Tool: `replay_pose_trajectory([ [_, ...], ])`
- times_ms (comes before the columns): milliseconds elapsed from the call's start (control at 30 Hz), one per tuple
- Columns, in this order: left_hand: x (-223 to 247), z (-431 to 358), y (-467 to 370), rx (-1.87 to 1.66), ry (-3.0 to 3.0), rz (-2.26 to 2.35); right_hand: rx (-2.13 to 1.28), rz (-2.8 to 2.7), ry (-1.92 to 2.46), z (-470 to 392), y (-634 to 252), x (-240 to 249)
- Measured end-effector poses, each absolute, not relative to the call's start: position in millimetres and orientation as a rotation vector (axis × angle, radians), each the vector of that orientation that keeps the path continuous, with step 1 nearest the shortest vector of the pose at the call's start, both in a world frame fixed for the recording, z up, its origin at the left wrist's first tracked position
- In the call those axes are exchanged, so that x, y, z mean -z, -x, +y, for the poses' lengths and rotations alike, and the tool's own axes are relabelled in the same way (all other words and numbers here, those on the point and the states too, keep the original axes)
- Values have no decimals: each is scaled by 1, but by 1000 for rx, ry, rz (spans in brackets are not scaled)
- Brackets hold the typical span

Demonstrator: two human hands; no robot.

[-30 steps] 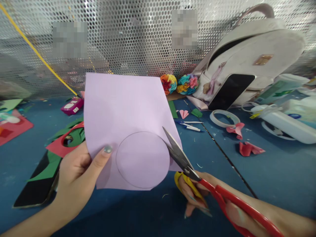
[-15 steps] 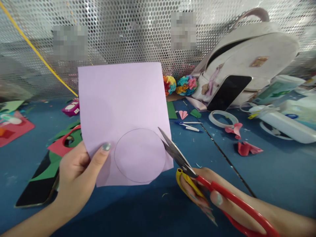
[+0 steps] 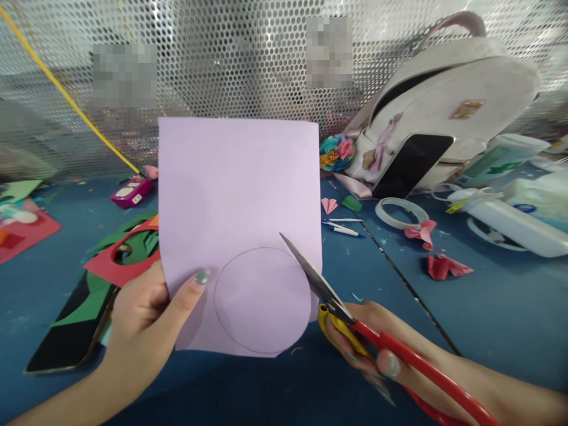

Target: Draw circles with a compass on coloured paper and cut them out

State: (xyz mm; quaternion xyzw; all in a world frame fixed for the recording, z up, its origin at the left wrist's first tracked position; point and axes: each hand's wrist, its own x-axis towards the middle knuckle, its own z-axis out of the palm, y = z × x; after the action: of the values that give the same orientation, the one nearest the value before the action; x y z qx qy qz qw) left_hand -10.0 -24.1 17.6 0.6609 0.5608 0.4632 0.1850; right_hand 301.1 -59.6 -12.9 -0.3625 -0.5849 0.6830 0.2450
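Observation:
My left hand [image 3: 148, 313] pinches a sheet of lilac paper [image 3: 235, 183] by its lower left side, thumb in front and fingers behind. A drawn circle [image 3: 264, 299] fills the sheet's lower right, and the paper is cut along part of its lower right edge. Red-handled scissors [image 3: 326, 290] are gripped in my right hand [image 3: 390, 349]. One blade lies in front of the paper at the circle's upper right; the other blade is mostly hidden behind the sheet. A yellow looped thing [image 3: 341, 334], perhaps another handle, shows by my right fingers.
A white backpack [image 3: 452, 100] with a black phone [image 3: 412, 165] leaning on it stands back right. White tape [image 3: 402, 213], a compass [image 3: 344, 227] and red paper scraps [image 3: 446, 267] lie on the blue table. Left are a purple box [image 3: 132, 192], red cut paper [image 3: 104, 263] and a dark phone-like slab [image 3: 62, 349].
The lilac paper has shifted right and slightly down with my left hand, so the sheet reaches further between the scissor blades. My right hand and the scissors have barely moved.

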Motion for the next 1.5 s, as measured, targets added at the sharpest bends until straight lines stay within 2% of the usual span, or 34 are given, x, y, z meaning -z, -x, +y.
replay_pose_trajectory([
  [533, -14, -26, 12, -1265, -1973, 1464, -1909, -1534, 866, -61, -313, 48],
  [1067, -12, -28, 15, -1207, -1855, 1488, -1932, -1538, 831, -59, -315, 52],
  [1500, -21, -20, 16, -1225, -1769, 1423, -1975, -1542, 937, -58, -310, 35],
])
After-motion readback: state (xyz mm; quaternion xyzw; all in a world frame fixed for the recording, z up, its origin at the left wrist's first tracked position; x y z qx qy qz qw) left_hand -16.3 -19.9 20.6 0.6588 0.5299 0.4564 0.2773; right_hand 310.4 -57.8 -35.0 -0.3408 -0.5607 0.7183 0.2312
